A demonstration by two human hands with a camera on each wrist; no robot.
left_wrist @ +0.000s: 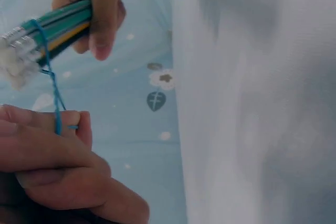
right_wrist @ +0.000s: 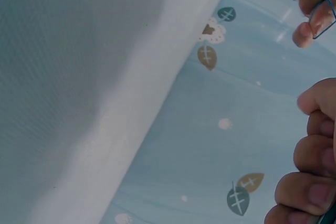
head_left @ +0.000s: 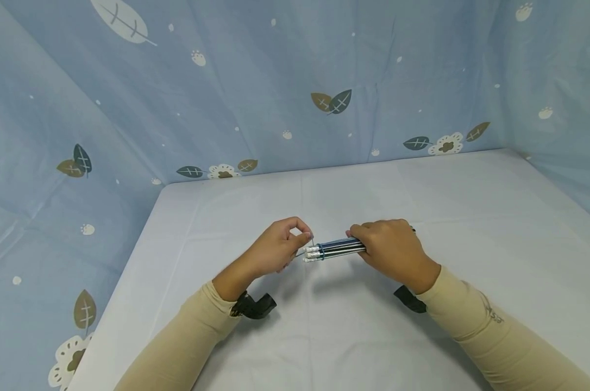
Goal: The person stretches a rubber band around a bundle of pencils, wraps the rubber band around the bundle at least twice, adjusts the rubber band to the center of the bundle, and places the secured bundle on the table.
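Observation:
A bundle of pencils [head_left: 341, 247] is held over the white-covered table, eraser ends toward the left. My right hand [head_left: 390, 250] grips it, fingers wrapped round its right part, which is mostly hidden. In the left wrist view, white erasers [left_wrist: 14, 61] and silver ferrules show at the near end. A thin blue rubber band [left_wrist: 54, 90] loops round the bundle close to the ferrules; its strands stretch, twisted, to my left hand [head_left: 275, 247]. The fingers there pinch and hook the band just left of the erasers. Part of it also shows in the right wrist view.
White cloth [head_left: 256, 201] covers the table below both hands. Blue fabric [head_left: 275, 70] with leaves and flowers hangs behind the table and at its sides. Black wrist mounts [head_left: 256, 306] sit under both beige sleeves [head_left: 187, 331].

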